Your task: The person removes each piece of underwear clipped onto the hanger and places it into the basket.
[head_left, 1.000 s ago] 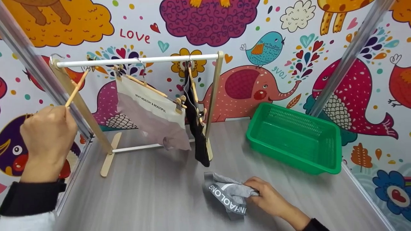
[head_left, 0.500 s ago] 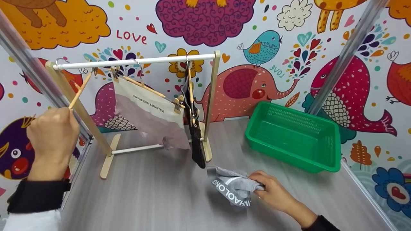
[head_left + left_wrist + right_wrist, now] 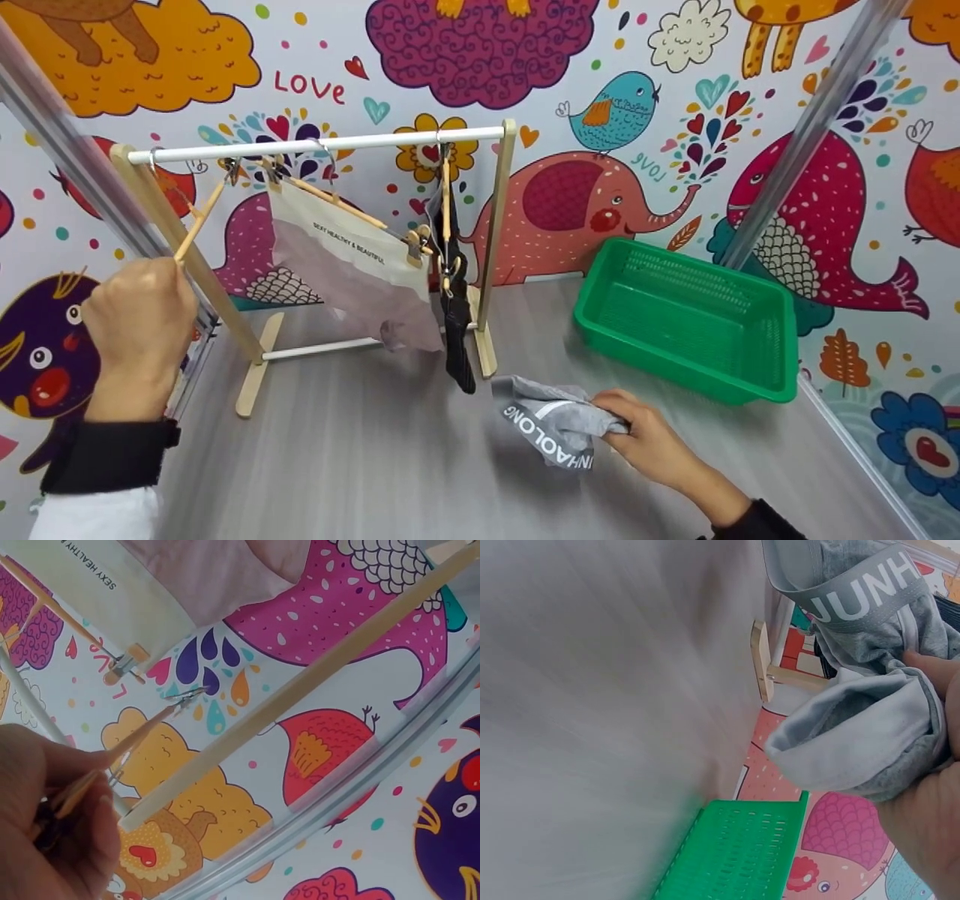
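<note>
While L hand holds hanger, R hand grips underwear

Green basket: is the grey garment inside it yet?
No: the grey garment lies on the table in front of the green basket, gripped by the right hand.

in the head view the left hand hides the lower end of the wooden hanger it grips. the grey underwear is bunched, so its waistband lettering reads only in part, and the right hand covers one edge. in the right wrist view the bench is a motion-blurred smear at left, and the green basket is cut off by the bottom edge.
</note>
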{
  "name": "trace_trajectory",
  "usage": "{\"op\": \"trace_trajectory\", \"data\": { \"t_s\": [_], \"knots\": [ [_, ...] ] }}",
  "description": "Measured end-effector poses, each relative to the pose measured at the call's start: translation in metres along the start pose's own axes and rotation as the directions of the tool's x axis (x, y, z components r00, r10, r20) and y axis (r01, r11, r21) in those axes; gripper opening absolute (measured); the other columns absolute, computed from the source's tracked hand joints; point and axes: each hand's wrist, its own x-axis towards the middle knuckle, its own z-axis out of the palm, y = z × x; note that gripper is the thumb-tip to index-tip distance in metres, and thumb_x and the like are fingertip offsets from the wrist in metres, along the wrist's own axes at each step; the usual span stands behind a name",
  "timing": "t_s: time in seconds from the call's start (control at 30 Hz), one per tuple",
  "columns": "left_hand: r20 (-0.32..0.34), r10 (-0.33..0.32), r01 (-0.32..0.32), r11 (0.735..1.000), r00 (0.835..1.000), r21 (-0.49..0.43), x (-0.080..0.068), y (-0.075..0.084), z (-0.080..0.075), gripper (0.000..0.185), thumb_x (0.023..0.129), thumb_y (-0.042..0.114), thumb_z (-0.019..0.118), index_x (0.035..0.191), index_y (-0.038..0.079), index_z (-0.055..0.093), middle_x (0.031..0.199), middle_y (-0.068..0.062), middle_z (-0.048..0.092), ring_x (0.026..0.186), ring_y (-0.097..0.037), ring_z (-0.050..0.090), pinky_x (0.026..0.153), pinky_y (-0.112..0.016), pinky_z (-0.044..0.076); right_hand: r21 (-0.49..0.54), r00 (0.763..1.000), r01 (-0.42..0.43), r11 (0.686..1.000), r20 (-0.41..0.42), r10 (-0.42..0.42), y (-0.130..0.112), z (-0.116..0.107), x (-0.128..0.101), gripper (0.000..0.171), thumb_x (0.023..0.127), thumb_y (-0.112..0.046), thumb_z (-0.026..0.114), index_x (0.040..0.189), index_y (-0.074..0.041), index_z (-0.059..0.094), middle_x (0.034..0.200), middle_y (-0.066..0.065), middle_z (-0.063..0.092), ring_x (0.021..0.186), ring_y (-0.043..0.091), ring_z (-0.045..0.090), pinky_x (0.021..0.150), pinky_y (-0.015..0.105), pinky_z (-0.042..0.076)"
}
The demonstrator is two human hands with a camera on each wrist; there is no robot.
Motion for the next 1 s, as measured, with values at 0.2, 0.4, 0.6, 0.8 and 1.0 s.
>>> {"op": "trace_trajectory", "data": {
  "t_s": [0.2, 0.4, 0.6, 0.8, 1.0],
  "knots": [
    [0.0, -0.032, 0.032, 0.999, 1.0, -0.009, -0.002, 0.003, 0.003, 0.026, 0.099, 0.0, 0.057, 0.084, -0.017, 0.069, 0.063, -0.03, 0.056, 0.052, -0.053, 0.054, 0.043, -0.057, 0.038, -0.002, 0.999, 0.004, 1.0, -0.044, -0.005, 0.004, -0.006, 0.0, 0.043, 0.083, 0.017, 0.076, 0.115, -0.012, 0.076, 0.114, -0.001, 0.069, 0.102, 0.009, 0.063, 0.082, 0.019, 0.052],
    [0.007, -0.155, 0.155, 0.986, 0.988, -0.055, -0.005, 0.005, 0.005, 0.023, 0.101, 0.005, 0.064, 0.1, -0.017, 0.074, 0.076, -0.034, 0.063, 0.068, -0.056, 0.06, 0.058, -0.063, 0.047, 0.002, 0.997, 0.036, 0.999, -0.072, -0.036, 0.005, -0.012, 0.002, 0.043, 0.082, 0.019, 0.076, 0.116, -0.008, 0.076, 0.114, 0.002, 0.07, 0.101, 0.008, 0.063, 0.081, 0.018, 0.053],
    [-0.014, -0.234, 0.23, 0.964, 0.972, -0.135, -0.01, 0.006, 0.009, 0.024, 0.099, 0.004, 0.068, 0.113, -0.016, 0.071, 0.094, -0.036, 0.07, 0.082, -0.056, 0.066, 0.076, -0.065, 0.055, -0.016, 0.991, 0.069, 0.997, -0.109, -0.071, 0.003, -0.019, 0.005, 0.042, 0.081, 0.018, 0.078, 0.116, -0.004, 0.076, 0.114, 0.007, 0.07, 0.103, 0.007, 0.062, 0.083, 0.015, 0.051],
    [-0.021, -0.309, 0.3, 0.935, 0.951, -0.189, -0.02, 0.007, 0.014, 0.033, 0.098, 0.006, 0.072, 0.126, -0.011, 0.067, 0.092, -0.032, 0.071, 0.081, -0.049, 0.069, 0.077, -0.034, 0.057, -0.049, 0.98, 0.101, 0.994, -0.166, -0.108, 0.004, -0.026, 0.006, 0.045, 0.075, 0.023, 0.079, 0.113, -0.002, 0.077, 0.111, 0.008, 0.071, 0.104, 0.004, 0.062, 0.083, 0.013, 0.049],
    [-0.024, -0.372, 0.352, 0.897, 0.928, -0.267, -0.031, 0.004, 0.017, 0.046, 0.095, 0.006, 0.076, 0.136, -0.008, 0.061, 0.096, -0.031, 0.072, 0.083, -0.047, 0.072, 0.069, 0.004, 0.029, -0.029, 0.977, 0.065, 0.997, -0.203, -0.07, 0.003, -0.034, 0.009, 0.043, 0.079, 0.024, 0.075, 0.112, -0.004, 0.078, 0.112, 0.007, 0.072, 0.105, 0.006, 0.064, 0.085, 0.013, 0.051]
  ]
}}
